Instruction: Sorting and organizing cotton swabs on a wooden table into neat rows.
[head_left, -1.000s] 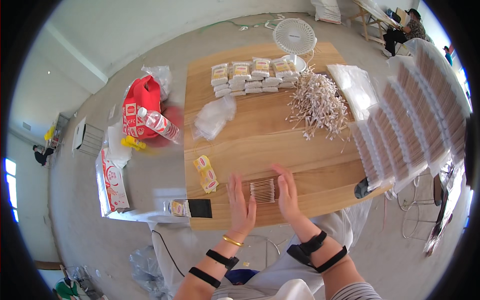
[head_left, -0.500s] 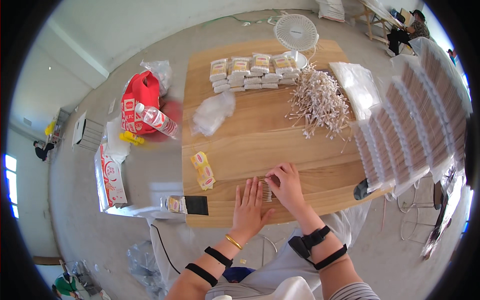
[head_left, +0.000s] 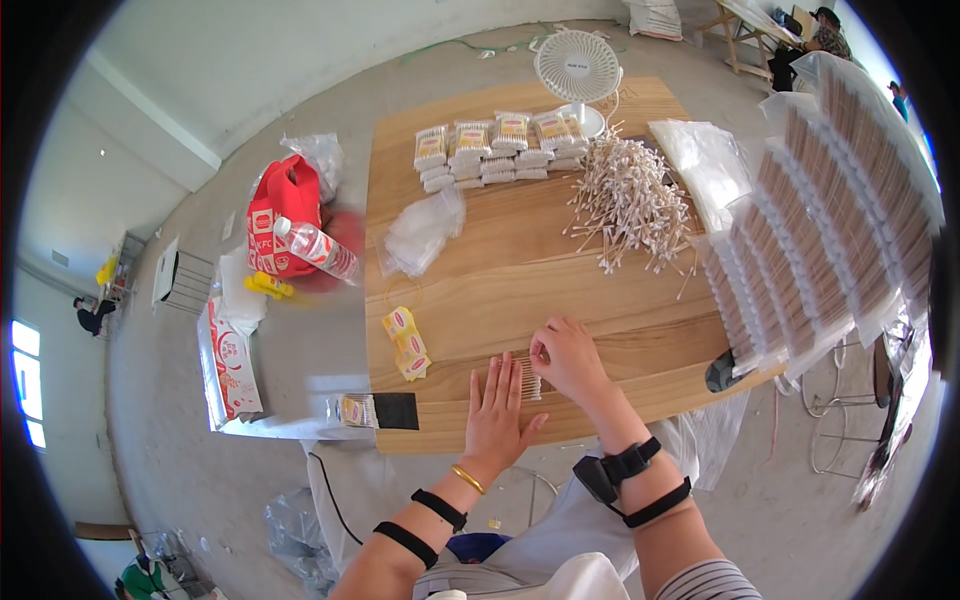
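My left hand (head_left: 494,408) lies flat near the table's front edge, fingers stretched out and its fingertips at the left side of a small row of cotton swabs (head_left: 531,381). My right hand (head_left: 570,360) is just right of and above that row, its fingers curled together; what they hold, if anything, is hidden. A big loose heap of cotton swabs (head_left: 635,205) lies at the far right of the table. Left of my left hand are yellow-and-white printed cards (head_left: 406,345) beside a rubber band (head_left: 405,291). Clear plastic bags (head_left: 425,232) lie farther back.
Packed swab bundles (head_left: 497,160) are stacked at the back of the wooden table (head_left: 500,260), beside a white fan (head_left: 577,75). Large bags of swabs (head_left: 800,250) stand at the right, clear plastic sheets (head_left: 703,170) beside them. A red bag (head_left: 275,215) and a bottle (head_left: 318,250) sit left.
My right hand has drawn back slightly from the swab row, its fingers more curled. My left hand stays flat in about the same place. The whole view has shifted a little.
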